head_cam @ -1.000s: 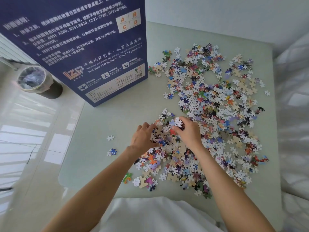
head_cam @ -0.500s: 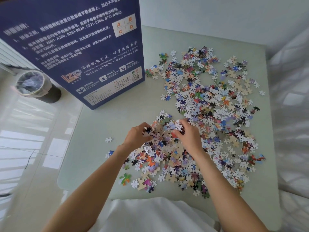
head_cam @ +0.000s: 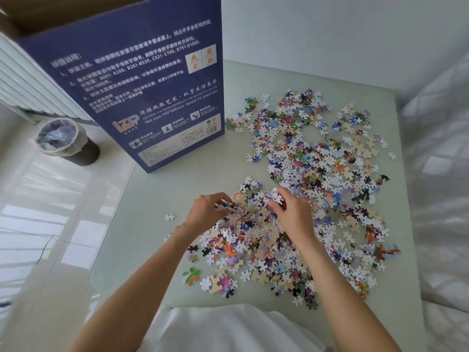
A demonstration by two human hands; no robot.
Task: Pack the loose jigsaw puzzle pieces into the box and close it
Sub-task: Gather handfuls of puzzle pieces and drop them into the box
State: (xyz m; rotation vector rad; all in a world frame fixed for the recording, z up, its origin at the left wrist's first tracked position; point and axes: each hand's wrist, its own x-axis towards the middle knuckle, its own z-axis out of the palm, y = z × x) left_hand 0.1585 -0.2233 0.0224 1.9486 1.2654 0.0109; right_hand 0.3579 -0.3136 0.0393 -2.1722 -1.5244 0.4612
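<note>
Soft daylight, wide-angle edge distortion

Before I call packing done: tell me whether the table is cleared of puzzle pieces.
No, loose puzzle pieces cover much of the table, and both the left hand and right hand are gathering some.

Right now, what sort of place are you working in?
Most likely a room in a home. A pale green table stands on a glossy tiled floor, a lined waste bin sits beside it, and what looks like white bedding lies along the right.
</note>
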